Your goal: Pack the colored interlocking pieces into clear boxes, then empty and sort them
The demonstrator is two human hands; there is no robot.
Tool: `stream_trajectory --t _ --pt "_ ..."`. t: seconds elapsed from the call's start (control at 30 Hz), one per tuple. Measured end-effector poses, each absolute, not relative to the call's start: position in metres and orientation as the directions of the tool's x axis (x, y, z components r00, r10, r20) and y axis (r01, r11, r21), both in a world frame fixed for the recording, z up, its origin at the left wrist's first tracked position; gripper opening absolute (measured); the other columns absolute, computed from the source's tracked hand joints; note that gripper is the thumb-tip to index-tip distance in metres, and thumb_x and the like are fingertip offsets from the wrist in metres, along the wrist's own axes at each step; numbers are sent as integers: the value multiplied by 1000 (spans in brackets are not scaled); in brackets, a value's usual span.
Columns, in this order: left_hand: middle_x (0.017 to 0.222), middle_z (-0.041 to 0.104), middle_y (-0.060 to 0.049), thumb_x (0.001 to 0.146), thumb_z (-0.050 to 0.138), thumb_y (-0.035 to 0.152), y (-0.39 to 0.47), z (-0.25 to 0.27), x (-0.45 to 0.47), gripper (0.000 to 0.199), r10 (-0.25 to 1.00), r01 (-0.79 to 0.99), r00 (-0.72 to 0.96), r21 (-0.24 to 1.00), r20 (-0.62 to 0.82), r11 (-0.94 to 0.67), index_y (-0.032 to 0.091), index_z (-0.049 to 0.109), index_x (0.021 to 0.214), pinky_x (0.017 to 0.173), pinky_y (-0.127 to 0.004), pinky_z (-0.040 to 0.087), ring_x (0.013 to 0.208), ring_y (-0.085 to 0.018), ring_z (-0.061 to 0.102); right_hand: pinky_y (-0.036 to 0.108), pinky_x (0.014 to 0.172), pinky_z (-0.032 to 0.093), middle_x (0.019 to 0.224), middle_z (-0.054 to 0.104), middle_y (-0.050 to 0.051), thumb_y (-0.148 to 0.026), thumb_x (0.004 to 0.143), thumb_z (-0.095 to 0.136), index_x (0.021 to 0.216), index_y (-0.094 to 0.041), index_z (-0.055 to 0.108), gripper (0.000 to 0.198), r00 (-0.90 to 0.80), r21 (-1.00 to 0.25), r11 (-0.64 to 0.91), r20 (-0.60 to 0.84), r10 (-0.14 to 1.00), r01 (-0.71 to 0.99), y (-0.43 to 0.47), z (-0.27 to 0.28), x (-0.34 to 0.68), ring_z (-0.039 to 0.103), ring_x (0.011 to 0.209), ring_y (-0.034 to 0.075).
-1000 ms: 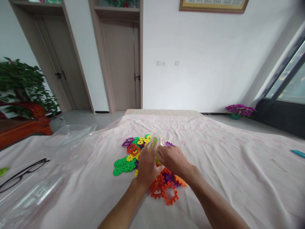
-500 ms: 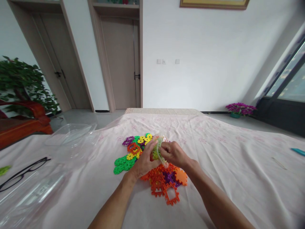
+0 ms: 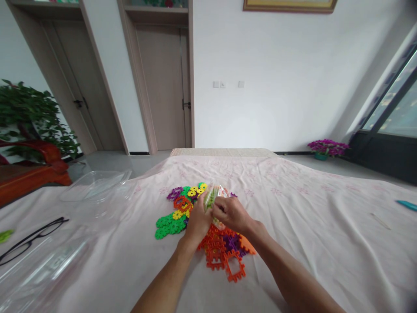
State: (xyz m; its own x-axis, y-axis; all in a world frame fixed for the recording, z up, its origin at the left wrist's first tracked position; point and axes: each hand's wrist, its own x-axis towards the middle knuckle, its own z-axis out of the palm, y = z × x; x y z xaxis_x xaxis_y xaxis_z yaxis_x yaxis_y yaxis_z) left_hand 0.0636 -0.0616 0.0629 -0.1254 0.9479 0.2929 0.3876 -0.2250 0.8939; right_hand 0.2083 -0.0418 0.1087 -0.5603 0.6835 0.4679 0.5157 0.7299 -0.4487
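Observation:
A clear plastic bag (image 3: 211, 198) with light green pieces inside is held up between my two hands, above a pile of toy pieces. My left hand (image 3: 198, 216) is closed round the bag's left side. The fingers of my right hand (image 3: 230, 210) are curled tight against the bag's near right side, pinching it. Just below lie orange interlocking toy pieces (image 3: 215, 254) with notched edges and some purple pieces (image 3: 232, 241). To the left of my hands are green notched discs (image 3: 169, 226), yellow discs (image 3: 177, 214) and an orange-red frame piece (image 3: 182, 203).
Clear plastic containers (image 3: 96, 187) stand at the left on the pale tablecloth (image 3: 309, 243). Black-framed glasses (image 3: 31, 241) lie near another clear plastic package (image 3: 48, 265). A blue object (image 3: 406, 205) sits at the right edge, and a thin stick (image 3: 380, 221) lies nearby.
My right hand has shifted a little left and down, closer to my left hand. The bag has turned, showing more of its printed right side.

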Motion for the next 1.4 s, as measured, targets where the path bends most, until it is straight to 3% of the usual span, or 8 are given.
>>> stream_trajectory --t 0.27,0.4,0.63,0.97,1.07,1.17,1.27,1.4 --pt "122 67 -13 83 39 14 -55 60 44 48 895 490 -338 867 290 -96 15 58 127 101 -47 45 115 -29 61 22 50 18 51 27 -7 -20 81 47 55 -19 34 29 -395 -364 644 560 728 673 -41 124 224 21 49 6" --pt "122 66 -12 90 36 17 -53 62 36 43 833 539 -321 810 451 -231 14 59 126 105 -42 44 118 -25 59 25 51 17 51 26 -7 -25 84 47 55 -19 33 32 -298 -334 567 596 746 753 -31 131 243 19 51 8" --pt "125 58 -13 97 36 16 -57 66 36 44 575 767 -104 433 812 -474 18 47 139 107 -39 42 121 -22 52 25 52 20 48 34 -6 -28 84 46 56 -20 30 32 -120 -404 438 610 783 803 -18 138 267 28 47 8" --pt "130 55 -15 96 52 28 -49 71 25 42 414 898 98 98 905 -428 25 55 137 105 -45 38 119 -28 51 20 46 32 46 48 -3 -35 84 53 54 -21 38 36 -18 -657 454 557 831 602 -18 139 274 50 44 10" --pt "128 55 -14 96 50 33 -49 77 21 41 446 865 -27 245 895 -437 25 56 136 109 -45 35 122 -27 50 20 44 38 47 52 -3 -39 85 57 55 -21 42 38 30 -783 463 520 853 416 -23 148 277 53 43 10" --pt "132 52 -14 99 41 37 -51 81 20 45 522 683 -347 591 779 -428 23 49 141 111 -41 35 127 -25 47 21 41 43 45 52 -4 -41 84 61 56 -20 46 39 43 -878 470 475 879 89 -28 159 280 50 37 9" --pt "137 50 -12 96 44 44 -56 85 22 48 675 274 -592 898 440 -345 25 48 140 104 -38 43 125 -24 51 22 38 45 44 49 -7 -40 79 68 56 -20 45 38 8 -878 396 409 913 -270 -36 170 279 40 32 7" --pt "128 56 -11 90 52 52 -71 90 29 54 863 -219 -505 969 -13 -114 25 48 137 79 -32 56 103 -22 63 21 33 44 42 47 -8 -39 75 74 55 -21 43 41 -127 -866 233 318 940 -442 -44 173 267 35 29 5"
